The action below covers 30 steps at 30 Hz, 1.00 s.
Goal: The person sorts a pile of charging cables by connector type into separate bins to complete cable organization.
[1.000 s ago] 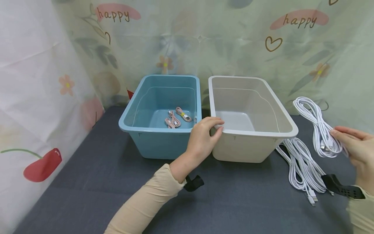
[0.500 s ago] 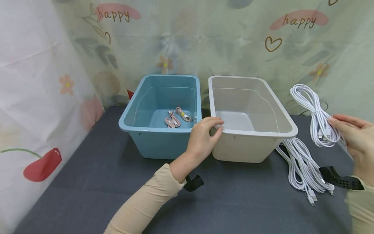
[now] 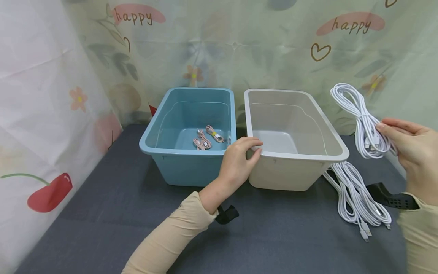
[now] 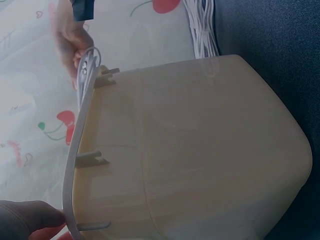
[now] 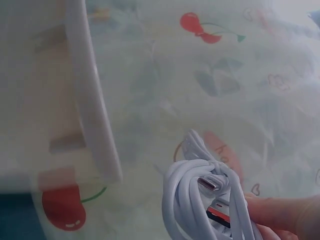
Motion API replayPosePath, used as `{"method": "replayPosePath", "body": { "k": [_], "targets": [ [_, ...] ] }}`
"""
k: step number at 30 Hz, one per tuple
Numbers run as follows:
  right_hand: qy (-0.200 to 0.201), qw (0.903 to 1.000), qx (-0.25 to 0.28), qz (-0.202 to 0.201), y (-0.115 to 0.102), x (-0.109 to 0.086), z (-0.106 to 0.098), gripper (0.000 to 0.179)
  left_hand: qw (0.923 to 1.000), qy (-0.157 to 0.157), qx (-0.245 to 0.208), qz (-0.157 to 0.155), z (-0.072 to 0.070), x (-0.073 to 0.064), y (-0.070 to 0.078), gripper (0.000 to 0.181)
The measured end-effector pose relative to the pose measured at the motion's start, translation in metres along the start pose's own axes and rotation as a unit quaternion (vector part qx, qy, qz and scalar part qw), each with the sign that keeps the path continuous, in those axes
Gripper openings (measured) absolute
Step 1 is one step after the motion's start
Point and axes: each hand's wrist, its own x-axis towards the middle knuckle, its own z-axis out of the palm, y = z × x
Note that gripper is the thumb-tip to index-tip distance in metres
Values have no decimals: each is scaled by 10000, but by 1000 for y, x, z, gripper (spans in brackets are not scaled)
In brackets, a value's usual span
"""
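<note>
My right hand (image 3: 412, 152) pinches a coiled white USB cable (image 3: 363, 121), held up to the right of the beige bin (image 3: 291, 171). In the right wrist view the bundled cable (image 5: 200, 200) shows a USB-C plug and a wider USB plug among its loops. At the near left corner of the beige bin, my left hand (image 3: 239, 160) grips the rim between thumb and fingers. The left wrist view has the thumb (image 4: 35, 217) at the rim beside the bin's outer wall (image 4: 190, 150). More coiled white cables (image 3: 359, 198) lie on the table below the right hand.
A blue bin (image 3: 191, 167) stands left of the beige one, with two small pinkish cable bundles (image 3: 202, 140) on its floor. Dark grey cloth (image 3: 102, 228) covers the table. A patterned curtain (image 3: 232, 45) hangs behind the bins.
My right hand has risen and moved left toward the beige bin with the white cable. The left hand has stayed at the rim.
</note>
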Motion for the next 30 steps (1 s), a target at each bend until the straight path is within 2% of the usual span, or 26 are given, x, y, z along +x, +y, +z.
{"method": "replayPosePath", "body": {
  "k": [5, 10, 14, 25, 30],
  "targets": [
    [28, 9996, -197, 186, -11, -7, 19, 15, 10000, -12, 30, -14, 0, 0, 0, 21],
    [297, 9983, -449, 213, -21, -9, 40, 15, 10000, -9, 15, -15, 0, 0, 1, 21],
    [356, 9987, -255, 279, -26, -4, 53, 17, 10000, -25, 12, -30, -1, 0, 1, 21],
    [-81, 9992, -203, 336, -34, 8, 86, 17, 10000, -48, 50, -29, 0, 0, 0, 21],
    [-236, 9981, -422, 389, -37, 15, 105, 16, 10000, -32, 13, -33, 0, 0, 1, 20]
  ]
}}
